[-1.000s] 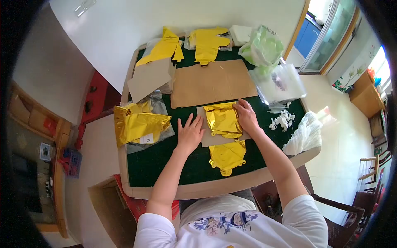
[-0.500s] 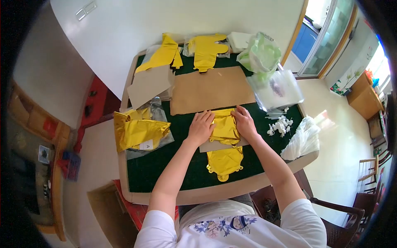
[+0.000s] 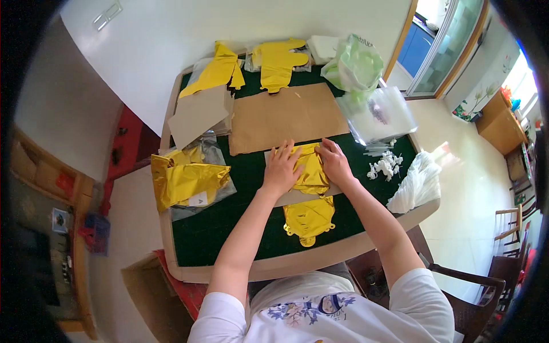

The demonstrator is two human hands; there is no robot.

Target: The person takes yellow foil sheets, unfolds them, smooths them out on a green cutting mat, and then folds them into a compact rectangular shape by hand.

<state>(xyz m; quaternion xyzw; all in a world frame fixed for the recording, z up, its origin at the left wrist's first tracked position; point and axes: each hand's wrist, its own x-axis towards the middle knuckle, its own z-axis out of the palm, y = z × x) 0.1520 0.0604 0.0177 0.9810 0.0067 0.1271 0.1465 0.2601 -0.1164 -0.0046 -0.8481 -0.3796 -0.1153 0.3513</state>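
Observation:
A gold foil balloon (image 3: 310, 170), flat and creased, lies folded over a small cardboard sheet (image 3: 294, 198) near the front of the table. Its lower part (image 3: 309, 219), with small rounded tabs, spreads toward me on the green cloth. My left hand (image 3: 281, 170) rests at the foil's left edge, fingers spread, partly over the cardboard. At the upper right edge, my right hand (image 3: 336, 164) has its fingers bent and drawn together on the foil. What lies under those fingertips is hidden.
A large cardboard sheet (image 3: 289, 118) lies beyond my hands. Cardboard pieces (image 3: 197, 117) and bagged gold foil (image 3: 191, 182) are on the left. More gold foil (image 3: 280, 63) lies at the back. Clear plastic sleeves (image 3: 380, 117), white clips (image 3: 386, 166) and a white bundle (image 3: 417, 182) sit right.
My left hand's fingers have spread wider and shifted slightly left, over the cardboard. My right hand's fingers have bent in more at the foil's edge. The camera view has shifted slightly.

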